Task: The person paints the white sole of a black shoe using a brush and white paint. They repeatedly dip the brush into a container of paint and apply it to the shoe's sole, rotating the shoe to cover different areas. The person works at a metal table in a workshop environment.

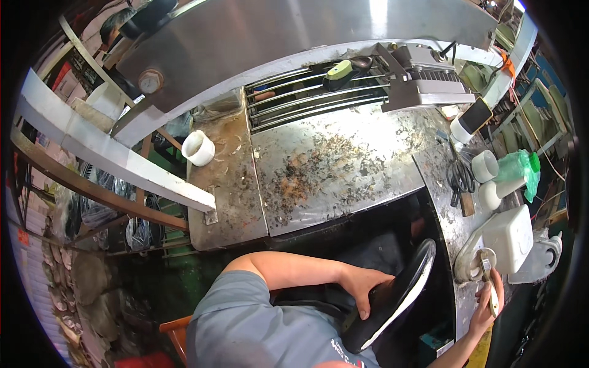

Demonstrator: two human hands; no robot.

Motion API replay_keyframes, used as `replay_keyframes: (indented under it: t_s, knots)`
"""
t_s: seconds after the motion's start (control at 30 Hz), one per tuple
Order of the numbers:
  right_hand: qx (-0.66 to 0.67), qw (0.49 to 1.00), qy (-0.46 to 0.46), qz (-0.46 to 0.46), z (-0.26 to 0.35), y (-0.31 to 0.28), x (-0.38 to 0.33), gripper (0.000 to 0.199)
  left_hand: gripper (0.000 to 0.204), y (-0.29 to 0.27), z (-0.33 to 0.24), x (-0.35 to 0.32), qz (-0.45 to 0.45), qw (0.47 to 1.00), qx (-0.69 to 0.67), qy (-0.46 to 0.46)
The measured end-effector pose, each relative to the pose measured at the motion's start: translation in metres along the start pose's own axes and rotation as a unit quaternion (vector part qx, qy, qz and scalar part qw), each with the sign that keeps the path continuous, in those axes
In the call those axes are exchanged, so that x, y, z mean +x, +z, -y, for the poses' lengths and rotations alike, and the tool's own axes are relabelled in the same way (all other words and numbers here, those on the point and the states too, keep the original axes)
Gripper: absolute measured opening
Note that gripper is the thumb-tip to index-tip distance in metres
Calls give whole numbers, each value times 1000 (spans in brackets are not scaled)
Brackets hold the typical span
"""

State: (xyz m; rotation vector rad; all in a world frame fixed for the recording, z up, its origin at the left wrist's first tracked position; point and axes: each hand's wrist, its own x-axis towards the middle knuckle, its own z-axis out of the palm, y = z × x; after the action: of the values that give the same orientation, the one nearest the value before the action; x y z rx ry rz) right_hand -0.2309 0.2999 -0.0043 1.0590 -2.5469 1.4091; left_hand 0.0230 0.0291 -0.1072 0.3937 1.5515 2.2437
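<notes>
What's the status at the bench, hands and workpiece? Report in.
Left hand gripping black shoe sole, held on edge at the lap. Right hand holding a brush at the round glue tin. Nothing between sole and tin.

The left forearm enters from the lower left and lies across the body, bent at the elbow. The left hand (pixel 363 291) is palm-down, fingers curled and closed in a grip, thumb pointing downward. The right forearm rises from the lower right edge. The right hand (pixel 486 303) is raised, wrist bent, fingers and thumb pinched together in a closed grasp, fingertips pointing upward.
</notes>
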Motion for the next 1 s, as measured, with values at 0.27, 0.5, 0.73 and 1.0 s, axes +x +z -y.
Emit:
replay_keyframes:
  t_s: [0.27, 0.5, 0.73, 1.0]
  knots:
    - [-10, 1000, 5, 3, -1, -3, -5, 38, 116, 4, -4, 2, -3, 999, -38, -8]
    - [-5, 998, 62, 18, 2, -9, -3, 36, 110, -1, -13, -1, -18, 999, 42, -3]
    - [-11, 998, 50, 22, 8, -10, -8, 37, 106, 1, -11, 1, -4, 999, -51, -18]
    - [-39, 999, 12, 24, 14, -12, -7, 30, 96, -3, -30, 1, 10, 996, -26, -82]
